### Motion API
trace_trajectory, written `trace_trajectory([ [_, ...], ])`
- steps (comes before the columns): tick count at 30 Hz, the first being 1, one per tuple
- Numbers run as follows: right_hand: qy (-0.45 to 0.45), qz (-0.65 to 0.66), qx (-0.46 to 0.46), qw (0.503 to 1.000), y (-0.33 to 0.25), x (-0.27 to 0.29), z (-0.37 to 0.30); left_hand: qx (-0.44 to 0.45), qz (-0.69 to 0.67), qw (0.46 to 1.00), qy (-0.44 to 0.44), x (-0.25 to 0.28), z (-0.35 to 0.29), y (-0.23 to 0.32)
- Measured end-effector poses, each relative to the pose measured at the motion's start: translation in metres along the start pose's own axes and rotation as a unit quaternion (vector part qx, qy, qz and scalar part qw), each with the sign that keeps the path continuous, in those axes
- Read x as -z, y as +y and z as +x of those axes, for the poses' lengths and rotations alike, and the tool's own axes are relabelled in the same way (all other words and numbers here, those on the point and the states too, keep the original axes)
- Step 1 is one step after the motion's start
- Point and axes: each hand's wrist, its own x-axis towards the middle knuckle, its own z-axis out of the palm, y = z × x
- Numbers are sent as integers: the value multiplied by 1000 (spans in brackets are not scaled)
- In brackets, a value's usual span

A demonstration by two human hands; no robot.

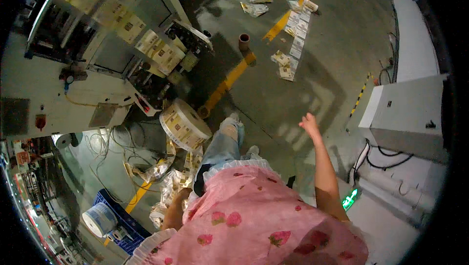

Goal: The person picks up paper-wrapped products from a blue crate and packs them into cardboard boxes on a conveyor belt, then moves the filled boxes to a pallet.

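My right hand (309, 123) is raised out to the right above the floor, its fingers curled closed, with nothing showing in it. My left hand (183, 194) hangs low beside my leg, against a heap of crumpled printed film (172, 186); its fingers are hidden, so a grip on the film cannot be made out. Just ahead of the heap is a large roll of printed label film (181, 126), beside the machine. From the machine's upper part a printed film web (119, 18) runs down to its rollers.
Loose cables (105, 148) trail over the floor at left, near a blue pallet (105, 196) bearing a white roll (99, 220). A brown cardboard core (244, 41) stands ahead. Printed film strips (296, 30) lie farther off. A grey box (408, 113) juts from the right wall.
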Motion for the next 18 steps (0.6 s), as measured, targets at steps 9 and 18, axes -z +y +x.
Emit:
trace_trajectory([
  [9, -170, -224, 32, 959, -78, -39, 119, 55, -246, 909, 332, 173, 57, 155],
  [18, -209, -108, 28, 972, -128, -66, 281, -143, -487, 834, 214, 393, 79, 366],
])
